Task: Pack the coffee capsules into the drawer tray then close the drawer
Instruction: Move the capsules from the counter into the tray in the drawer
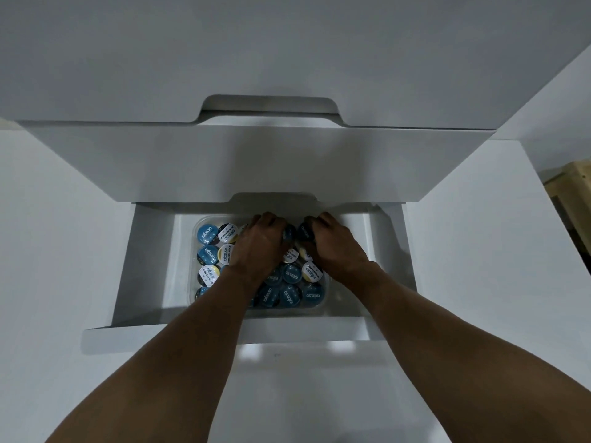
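The low white drawer (pixel 192 332) stands pulled out. Inside it lies a clear plastic tray (pixel 193 276) filled with several round coffee capsules, some with blue lids (pixel 291 274) and some with white and gold lids (pixel 311 271). Both my hands reach to the tray's far row. My left hand (pixel 260 241) has its fingers curled down around a dark capsule (pixel 289 233) at the back. My right hand (pixel 332 243) curls its fingers on another dark capsule (pixel 303 231) beside it. My forearms hide the tray's middle.
A closed white drawer front (pixel 256 161) with a cut-out handle overhangs the back of the open drawer, and another one sits above it. White cabinet panels flank both sides. A wooden object (pixel 572 180) stands at the far right.
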`<state>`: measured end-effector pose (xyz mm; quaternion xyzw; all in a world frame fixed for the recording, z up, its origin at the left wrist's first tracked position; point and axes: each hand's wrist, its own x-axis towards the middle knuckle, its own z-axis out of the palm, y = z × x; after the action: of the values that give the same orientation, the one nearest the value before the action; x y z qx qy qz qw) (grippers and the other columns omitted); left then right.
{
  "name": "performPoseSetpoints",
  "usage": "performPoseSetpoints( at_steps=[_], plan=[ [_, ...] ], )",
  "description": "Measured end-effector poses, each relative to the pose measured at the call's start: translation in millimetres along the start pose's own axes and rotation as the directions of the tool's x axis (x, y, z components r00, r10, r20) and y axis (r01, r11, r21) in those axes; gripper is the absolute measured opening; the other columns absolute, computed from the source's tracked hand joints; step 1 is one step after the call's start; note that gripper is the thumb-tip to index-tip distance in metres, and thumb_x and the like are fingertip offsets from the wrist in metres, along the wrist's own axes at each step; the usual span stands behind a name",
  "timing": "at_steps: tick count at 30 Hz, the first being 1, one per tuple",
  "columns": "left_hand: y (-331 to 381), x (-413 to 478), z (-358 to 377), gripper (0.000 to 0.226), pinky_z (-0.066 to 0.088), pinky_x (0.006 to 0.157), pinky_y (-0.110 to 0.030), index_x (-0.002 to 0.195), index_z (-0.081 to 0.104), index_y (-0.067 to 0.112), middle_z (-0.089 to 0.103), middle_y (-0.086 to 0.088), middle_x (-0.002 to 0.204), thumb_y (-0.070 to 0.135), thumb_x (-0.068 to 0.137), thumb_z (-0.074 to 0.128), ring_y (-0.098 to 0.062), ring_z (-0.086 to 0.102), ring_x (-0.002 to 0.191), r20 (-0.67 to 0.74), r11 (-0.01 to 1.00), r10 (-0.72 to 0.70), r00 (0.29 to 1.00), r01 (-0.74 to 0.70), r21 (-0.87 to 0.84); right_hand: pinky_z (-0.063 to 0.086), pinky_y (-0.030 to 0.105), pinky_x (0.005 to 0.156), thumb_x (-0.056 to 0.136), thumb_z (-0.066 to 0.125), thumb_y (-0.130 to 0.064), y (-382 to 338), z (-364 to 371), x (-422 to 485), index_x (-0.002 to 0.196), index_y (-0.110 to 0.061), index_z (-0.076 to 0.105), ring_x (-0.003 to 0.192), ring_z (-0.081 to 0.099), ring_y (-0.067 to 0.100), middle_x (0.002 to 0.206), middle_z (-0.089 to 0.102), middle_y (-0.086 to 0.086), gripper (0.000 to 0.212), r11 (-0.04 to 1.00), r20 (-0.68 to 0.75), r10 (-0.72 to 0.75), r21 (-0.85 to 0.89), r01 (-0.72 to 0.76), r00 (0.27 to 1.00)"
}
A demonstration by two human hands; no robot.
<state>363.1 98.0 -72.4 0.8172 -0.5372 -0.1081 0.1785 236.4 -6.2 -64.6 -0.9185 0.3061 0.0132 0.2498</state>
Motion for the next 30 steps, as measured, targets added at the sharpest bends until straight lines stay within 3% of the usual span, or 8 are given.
performPoseSetpoints(
  at_steps=[3, 7, 9, 11, 13, 17, 22, 30],
  plan=[
    [-1.0, -0.5, -1.8, 0.028, 0.051, 0.085, -0.045, 0.109, 0.065, 0.008, 0.064, -0.014, 0.111, 0.023, 0.086, 0.062, -0.033, 0.057, 0.102, -0.004, 1.0, 0.017, 1.0, -0.017, 0.012, 0.046, 0.037, 0.088, 0.094, 0.05, -0.023, -0.5, -3.2, -0.1, 0.129, -0.008, 0.051, 0.103, 0.057, 0.033, 0.121, 0.052, 0.014, 0.037, 1.0, -0.003, -0.005, -0.016, 0.005, 1.0],
    [-1.9, -1.7, -2.8, 0.019, 0.053, 0.077, -0.043, 0.103, 0.068, 0.007, 0.068, -0.015, 0.103, 0.014, 0.088, 0.06, -0.035, 0.06, 0.093, -0.041, 0.998, 0.058, 0.997, -0.057, 0.014, 0.05, 0.036, 0.075, 0.091, 0.048, -0.021, -0.6, -1.2, 3.0, 0.106, -0.011, 0.064, 0.089, 0.06, 0.028, 0.106, 0.055, 0.007, 0.024, 0.997, -0.035, -0.049, -0.069, 0.046, 0.998],
    [-3.7, -2.0, -1.9, 0.016, 0.054, 0.071, -0.042, 0.098, 0.071, 0.006, 0.069, -0.015, 0.096, 0.011, 0.087, 0.061, -0.036, 0.061, 0.087, -0.039, 0.996, 0.082, 0.996, -0.081, 0.039, 0.045, 0.03, 0.068, 0.09, 0.048, -0.02, -1.4, 1.3, 5.4, 0.099, -0.013, 0.067, 0.087, 0.058, 0.024, 0.102, 0.054, 0.004, 0.022, 0.991, -0.03, -0.053, -0.126, 0.049, 0.998],
    [-4.9, -2.1, -1.2, 0.013, 0.055, 0.068, -0.041, 0.094, 0.072, 0.008, 0.069, -0.014, 0.092, 0.008, 0.084, 0.063, -0.035, 0.061, 0.084, -0.032, 0.994, 0.095, 0.995, -0.093, 0.063, 0.041, 0.027, 0.066, 0.089, 0.049, -0.017, -3.3, 3.2, 7.7, 0.096, -0.012, 0.067, 0.087, 0.058, 0.024, 0.1, 0.055, 0.004, 0.02, 0.988, -0.035, -0.044, -0.152, 0.039, 0.998],
    [-4.8, -1.3, -1.1, 0.014, 0.054, 0.067, -0.039, 0.093, 0.072, 0.009, 0.069, -0.013, 0.091, 0.006, 0.083, 0.064, -0.034, 0.061, 0.083, -0.039, 0.994, 0.094, 0.995, -0.091, 0.064, 0.046, 0.029, 0.069, 0.087, 0.051, -0.013, -4.7, 4.1, 9.5, 0.097, -0.01, 0.068, 0.088, 0.059, 0.025, 0.101, 0.056, 0.005, 0.02, 0.99, -0.037, -0.039, -0.135, 0.034, 0.999],
    [-2.9, 0.6, -2.8, 0.017, 0.052, 0.073, -0.039, 0.099, 0.071, 0.012, 0.068, -0.011, 0.098, 0.009, 0.086, 0.06, -0.033, 0.06, 0.091, -0.021, 0.995, 0.069, 0.997, -0.067, 0.073, 0.052, 0.036, 0.076, 0.087, 0.051, -0.012, -3.5, 2.5, 9.8, 0.101, -0.009, 0.068, 0.088, 0.061, 0.028, 0.103, 0.058, 0.008, 0.022, 0.995, -0.024, -0.036, -0.097, 0.034, 0.999],
    [0.5, 1.0, -3.9, 0.019, 0.052, 0.079, -0.041, 0.102, 0.069, 0.012, 0.067, -0.011, 0.102, 0.007, 0.086, 0.059, -0.032, 0.059, 0.095, 0.015, 0.995, 0.046, 0.999, -0.047, 0.09, 0.05, 0.035, 0.07, 0.085, 0.052, -0.01, -5.4, 1.2, 9.7, 0.096, -0.006, 0.065, 0.081, 0.06, 0.029, 0.098, 0.056, 0.01, 0.018, 0.996, -0.017, -0.048, -0.073, 0.047, 0.999],
    [13.7, -15.9, -24.9, 0.022, 0.051, 0.086, -0.04, 0.11, 0.065, 0.01, 0.065, -0.012, 0.109, 0.014, 0.089, 0.057, -0.03, 0.06, 0.101, 0.024, 0.993, -0.004, 1.0, 0.001, 0.118, 0.049, 0.037, 0.08, 0.091, 0.049, -0.009, -8.9, -12.6, -7.9, 0.105, -0.005, 0.061, 0.093, 0.058, 0.03, 0.106, 0.06, 0.013, 0.019, 0.999, -0.107, -0.036, -0.031, 0.033, 0.994]
  ],
)
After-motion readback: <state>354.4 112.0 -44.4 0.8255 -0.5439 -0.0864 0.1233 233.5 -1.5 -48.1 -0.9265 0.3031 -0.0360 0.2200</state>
